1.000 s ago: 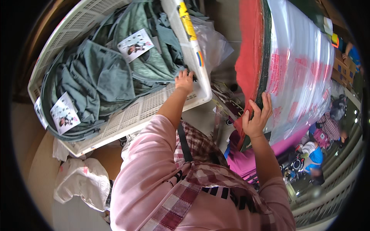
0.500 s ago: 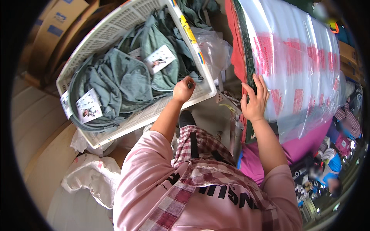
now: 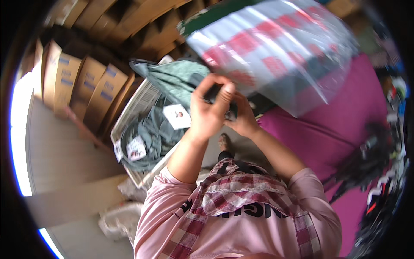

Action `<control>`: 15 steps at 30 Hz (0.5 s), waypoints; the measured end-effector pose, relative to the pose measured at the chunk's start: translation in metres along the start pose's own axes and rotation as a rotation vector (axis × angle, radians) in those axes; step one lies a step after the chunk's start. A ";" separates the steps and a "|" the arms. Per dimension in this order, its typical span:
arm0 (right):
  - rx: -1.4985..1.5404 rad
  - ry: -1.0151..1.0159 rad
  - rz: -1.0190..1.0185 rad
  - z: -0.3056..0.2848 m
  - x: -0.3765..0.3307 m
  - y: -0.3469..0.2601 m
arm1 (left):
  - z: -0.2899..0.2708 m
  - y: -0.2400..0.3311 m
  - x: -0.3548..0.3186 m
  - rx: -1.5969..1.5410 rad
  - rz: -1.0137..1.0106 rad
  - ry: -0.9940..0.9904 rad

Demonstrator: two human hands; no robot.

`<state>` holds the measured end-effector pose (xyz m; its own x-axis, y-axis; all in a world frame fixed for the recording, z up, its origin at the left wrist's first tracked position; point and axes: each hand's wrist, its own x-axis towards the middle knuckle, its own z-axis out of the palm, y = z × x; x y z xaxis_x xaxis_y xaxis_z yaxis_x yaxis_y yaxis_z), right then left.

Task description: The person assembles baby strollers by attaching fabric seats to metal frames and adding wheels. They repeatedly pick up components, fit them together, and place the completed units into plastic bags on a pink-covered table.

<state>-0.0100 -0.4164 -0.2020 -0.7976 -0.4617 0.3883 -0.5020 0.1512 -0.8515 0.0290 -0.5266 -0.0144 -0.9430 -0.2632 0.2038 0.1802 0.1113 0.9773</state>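
Observation:
My left hand [image 3: 210, 113] and my right hand [image 3: 242, 123] are raised close together in front of me. The left hand's fingers are curled around a dark fold of a grey-green garment [image 3: 174, 77] that hangs up out of the basket behind it. Just to its right, the right hand pinches the lower corner of a large clear plastic bag [image 3: 280, 56] with red printed bands. That bag is blurred and spreads up and right over a magenta surface. What exactly lies between the two hands is partly hidden by the fingers.
A white slatted basket [image 3: 130, 113] at left holds more grey-green garments [image 3: 151, 134] with white card tags [image 3: 177, 116]. Stacked cardboard boxes [image 3: 71, 82] stand behind it. A magenta surface [image 3: 340, 134] lies at right, dark clutter [image 3: 371, 159] on its far side, and a white plastic bag [image 3: 115, 221] on the floor.
The left hand has come up out of the basket with a garment and met the right hand. The plastic bag has swung over to the upper right, and my view has turned left.

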 end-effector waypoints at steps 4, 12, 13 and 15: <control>0.130 0.259 0.277 -0.125 -0.032 -0.015 | 0.130 0.071 -0.025 0.142 0.316 -0.563; 0.905 0.878 0.572 -0.216 -0.150 0.000 | 0.258 0.095 -0.083 0.040 0.784 -1.074; 0.932 0.976 0.580 -0.218 -0.162 -0.002 | 0.267 0.096 -0.084 -0.044 0.918 -0.985; 0.968 1.153 0.569 -0.223 -0.181 0.000 | 0.271 0.086 -0.086 -0.137 0.990 -1.010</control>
<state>0.0601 -0.1381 -0.1936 -0.8368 0.3980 -0.3760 -0.0346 -0.7239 -0.6890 0.0495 -0.2351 0.0370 -0.1939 0.6608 0.7251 0.8438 -0.2646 0.4668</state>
